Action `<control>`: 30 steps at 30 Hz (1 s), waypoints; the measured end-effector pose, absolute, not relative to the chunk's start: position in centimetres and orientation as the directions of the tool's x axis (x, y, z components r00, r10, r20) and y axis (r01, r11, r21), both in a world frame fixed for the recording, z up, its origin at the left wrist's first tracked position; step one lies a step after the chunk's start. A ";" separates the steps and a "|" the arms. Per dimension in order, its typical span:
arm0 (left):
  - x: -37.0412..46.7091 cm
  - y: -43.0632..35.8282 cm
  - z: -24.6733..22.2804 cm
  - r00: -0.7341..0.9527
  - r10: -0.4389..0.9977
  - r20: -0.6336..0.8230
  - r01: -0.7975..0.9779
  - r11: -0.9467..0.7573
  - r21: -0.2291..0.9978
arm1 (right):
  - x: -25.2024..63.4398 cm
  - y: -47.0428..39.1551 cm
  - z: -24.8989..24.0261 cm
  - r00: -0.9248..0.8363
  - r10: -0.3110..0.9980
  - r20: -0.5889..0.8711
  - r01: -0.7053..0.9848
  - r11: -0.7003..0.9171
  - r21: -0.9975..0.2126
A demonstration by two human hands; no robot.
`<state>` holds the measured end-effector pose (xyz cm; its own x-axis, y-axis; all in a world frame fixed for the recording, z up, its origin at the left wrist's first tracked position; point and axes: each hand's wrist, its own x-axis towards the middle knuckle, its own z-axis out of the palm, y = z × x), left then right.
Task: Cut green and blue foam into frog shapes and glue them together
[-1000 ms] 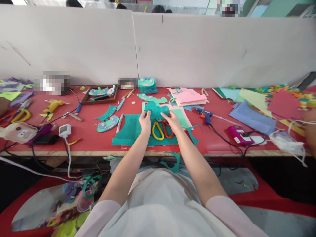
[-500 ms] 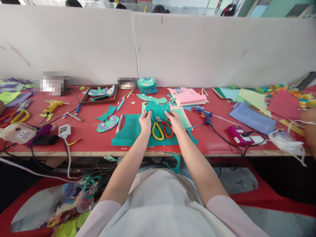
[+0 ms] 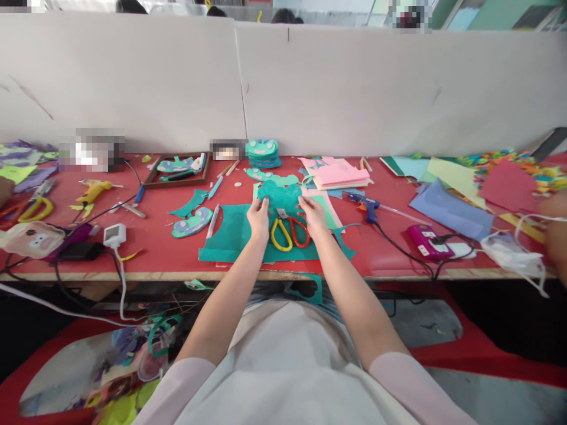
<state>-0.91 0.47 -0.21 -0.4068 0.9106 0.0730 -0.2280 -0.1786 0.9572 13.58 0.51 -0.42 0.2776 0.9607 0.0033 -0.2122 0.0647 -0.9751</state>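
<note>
At the far left of the red tabletop (image 3: 163,257), scissors with yellow and orange handles (image 3: 36,208) lie near a yellow glue gun (image 3: 94,190). A white adapter (image 3: 115,235) with a cable sits near the front edge. Behind it, a brown tray (image 3: 176,183) holds a decorated teal piece and some pens. Next comes a teal face piece with lilac patches (image 3: 192,223), just beside a pale pen (image 3: 213,221) at the edge of a teal sheet (image 3: 230,230).

Over this sheet, the left hand (image 3: 258,218) pinches the left end of a teal cutout (image 3: 279,196) with a lobed outline between thumb and fingers. The cutout is held up in the middle, spanning both hands, with a stack of teal faces (image 3: 263,154) behind it against the partition. Below it, scissors with one yellow and one red handle (image 3: 282,235) rest on the sheet. The right hand (image 3: 313,217) pinches the cutout's right end.

Farther right are pink sheets (image 3: 339,172), a blue glue gun (image 3: 367,205), a magenta power strip (image 3: 427,242), a blue sheet (image 3: 452,206) and a red sheet (image 3: 507,184).
</note>
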 end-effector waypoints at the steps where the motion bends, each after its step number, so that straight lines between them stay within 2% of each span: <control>1: -0.9 0.5 -0.2 -0.396 0.917 0.055 -0.253 -0.166 0.953 | 13.6 0.5 -0.4 0.279 0.960 0.006 -0.204 0.066 -0.977; 4: -0.6 0.5 -0.3 -0.346 0.938 0.029 -0.286 -0.134 0.949 | 13.6 0.6 -0.4 0.276 0.961 0.003 -0.191 0.058 -0.980; 9: -0.5 0.7 -0.7 -0.331 0.943 0.024 -0.239 -0.109 0.965 | 13.7 0.4 -0.3 0.272 0.962 0.035 -0.137 0.075 -0.988; 13: -0.6 0.8 -0.7 -0.381 0.924 0.014 -0.271 -0.126 0.954 | 13.4 -0.3 -0.1 0.200 0.960 0.195 0.151 0.167 -0.974; 16: -0.7 0.7 -0.5 -0.403 0.915 0.013 -0.300 -0.146 0.943 | 13.0 -0.7 0.2 0.152 0.935 0.319 0.415 0.233 -0.880; 18: -0.8 0.7 -0.4 -0.416 0.909 0.011 -0.305 -0.151 0.940 | 12.6 -1.1 0.5 0.124 0.931 0.342 0.570 0.215 -0.793; 22: -0.7 0.6 -0.3 -0.445 0.895 0.015 -0.312 -0.171 0.934 | 11.9 -2.4 1.7 0.004 0.979 0.203 0.849 0.104 -0.518; 25: -0.7 0.6 -0.3 -0.456 0.890 0.018 -0.313 -0.179 0.933 | 11.4 -4.1 2.8 -0.081 0.994 0.072 0.948 0.099 -0.304; 27: -0.7 0.6 -0.3 -0.457 0.889 0.010 -0.318 -0.174 0.932 | 11.1 -5.2 3.6 -0.109 0.994 -0.006 0.967 0.105 -0.234; 30: -0.7 0.6 -0.3 -0.448 0.894 0.004 -0.323 -0.166 0.932 | 10.3 -6.3 4.3 -0.109 0.990 -0.090 0.976 0.089 -0.201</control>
<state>-0.73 0.55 -0.31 -0.4479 0.8941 0.0045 -0.3225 -0.1663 0.9318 10.29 -6.27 4.31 -0.1091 0.9900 -0.0898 0.9756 0.0893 -0.2006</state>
